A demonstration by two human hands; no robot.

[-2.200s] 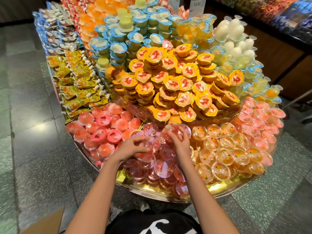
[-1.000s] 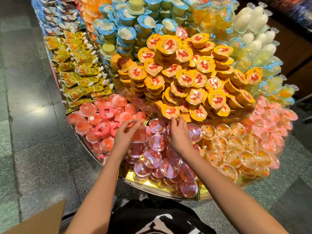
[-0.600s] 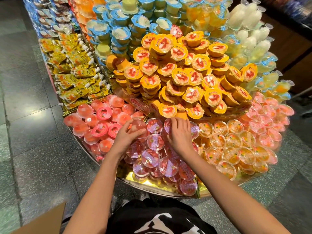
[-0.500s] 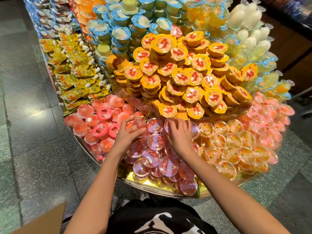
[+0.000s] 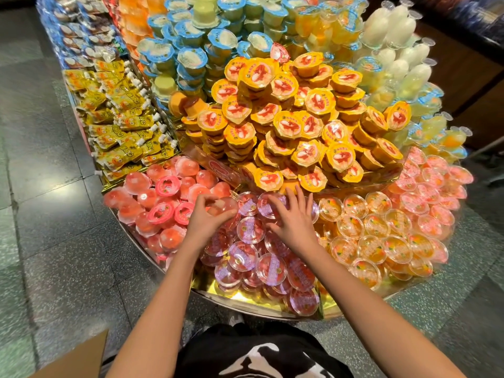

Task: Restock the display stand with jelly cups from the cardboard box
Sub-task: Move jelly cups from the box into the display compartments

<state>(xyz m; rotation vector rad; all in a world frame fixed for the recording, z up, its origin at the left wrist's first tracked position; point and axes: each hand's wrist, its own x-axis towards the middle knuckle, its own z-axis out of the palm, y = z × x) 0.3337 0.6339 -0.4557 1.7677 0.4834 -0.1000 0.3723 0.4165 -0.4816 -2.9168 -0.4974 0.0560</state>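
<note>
Tiered display stand [image 5: 240, 296], gold-lined: one.
Brown cardboard box [image 5: 73, 361]: one, only a corner visible at lower left.
Small clear-plastic jelly cups with pink filling [image 5: 251, 230]: in the front compartment, layered and too overlapped for a firm count.
Left hand [image 5: 206, 222]: fingers curled around one upturned pink cup [image 5: 225, 205] at that compartment's rear left.
Right hand [image 5: 296, 222]: fingers straight and spread, resting on cups at the rear, gripping nothing.
Red domed cups [image 5: 136, 184], left compartment: three show pink lids upward.
Yellow-lidded cups [image 5: 286, 118]: one heaped pile behind.
</note>
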